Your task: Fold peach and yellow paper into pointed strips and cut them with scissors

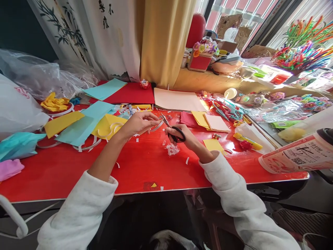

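My left hand (142, 124) pinches a narrow white paper strip (157, 126) between thumb and fingers above the red table (145, 163). In my right hand (185, 136) are black-handled scissors (177, 134), the fingers wrapped round the handles. The blades point up and left, close to the strip and to my left fingertips; whether they touch the strip I cannot tell. Just under the scissors lies a small pile of white and pink paper scraps (172, 149). A few loose white snippets (187, 160) are scattered on the tabletop.
Blue sheets (84, 126) and yellow paper (108, 126) lie at the left. Pale pink sheets (178, 100) rest at the back. Small cards (217, 123), a glue stick (247, 141) and a large cup (296, 152) are at the right. Plastic bags (19, 104) bulge at the far left.
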`<state>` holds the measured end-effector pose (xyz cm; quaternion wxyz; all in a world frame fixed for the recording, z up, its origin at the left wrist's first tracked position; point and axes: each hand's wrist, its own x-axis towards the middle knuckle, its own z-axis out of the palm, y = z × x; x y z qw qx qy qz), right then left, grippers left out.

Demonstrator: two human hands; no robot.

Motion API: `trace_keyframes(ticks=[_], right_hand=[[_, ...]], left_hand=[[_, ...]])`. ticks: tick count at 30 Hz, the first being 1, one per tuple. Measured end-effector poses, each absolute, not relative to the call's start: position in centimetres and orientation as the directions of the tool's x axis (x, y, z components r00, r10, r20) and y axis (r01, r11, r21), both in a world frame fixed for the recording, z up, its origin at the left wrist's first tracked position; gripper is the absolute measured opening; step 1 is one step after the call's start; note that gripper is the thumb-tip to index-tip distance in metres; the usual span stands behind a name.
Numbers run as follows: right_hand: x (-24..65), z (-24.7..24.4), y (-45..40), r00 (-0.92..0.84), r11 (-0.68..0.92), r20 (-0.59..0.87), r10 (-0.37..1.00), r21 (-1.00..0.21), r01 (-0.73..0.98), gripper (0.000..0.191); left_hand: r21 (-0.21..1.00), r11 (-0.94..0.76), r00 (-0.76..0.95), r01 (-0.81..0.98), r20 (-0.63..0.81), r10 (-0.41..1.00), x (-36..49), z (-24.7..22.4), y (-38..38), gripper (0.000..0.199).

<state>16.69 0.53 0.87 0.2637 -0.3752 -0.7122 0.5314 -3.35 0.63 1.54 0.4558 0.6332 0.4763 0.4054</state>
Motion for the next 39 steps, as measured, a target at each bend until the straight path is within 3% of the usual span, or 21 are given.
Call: trace_keyframes(ticks=[14,19,22,26,30,33,35,37,39], right_hand=[[16.8,0.4,0.8,-0.561,0.143,-0.021,0.827,-0.958,0.247,0.041],[17.5,0.1,2.0,-0.393,0.209,0.102,0.914,-0.948,0.239,0.04],[17.1,-0.5,2.1,-0.459,0.307,0.114,0.881,-0.876,0.372,0.039],[16.7,-1.3,1.3,-0.595,0.524,0.148,0.79,-0.665,0.532,0.054],[16.9,-0.8,1.1,-0.72,0.67,0.159,0.676,-0.539,0.51,0.033],[16.7,0.0,1.0,-0.619,0.539,0.214,0.756,-0.741,0.401,0.034],[16.3,0.5,0.7,-0.609,0.293,0.097,0.787,-0.928,0.231,0.041],[16.0,0.7,0.4,-0.665,0.065,-0.022,0.747,-0.992,0.105,0.04],[15.9,0.6,0.3,-0.676,-0.03,-0.062,0.734,-0.998,0.059,0.031]], left_hand=[[0.958,-0.095,0.133,0.271,0.061,0.989,-4.4,2.0,0.5,0.031],[0.982,-0.147,-0.108,0.114,0.16,0.981,-5.6,1.6,1.3,0.024],[0.98,-0.201,-0.143,-0.003,0.198,0.97,-5.8,1.2,1.7,0.029],[0.985,-0.165,-0.044,-0.043,0.163,0.986,-5.4,0.8,1.9,0.035],[0.965,-0.259,-0.047,0.036,0.26,0.964,-4.5,0.8,1.6,0.019],[0.878,-0.423,0.019,0.225,0.43,0.903,-3.3,1.2,0.9,0.006],[0.779,-0.507,0.085,0.368,0.515,0.853,-2.3,1.4,0.3,0.007],[0.676,-0.569,0.155,0.469,0.571,0.806,-1.5,1.4,-0.2,0.012],[0.616,-0.599,0.193,0.512,0.596,0.779,-1.0,1.3,-0.4,0.018]])
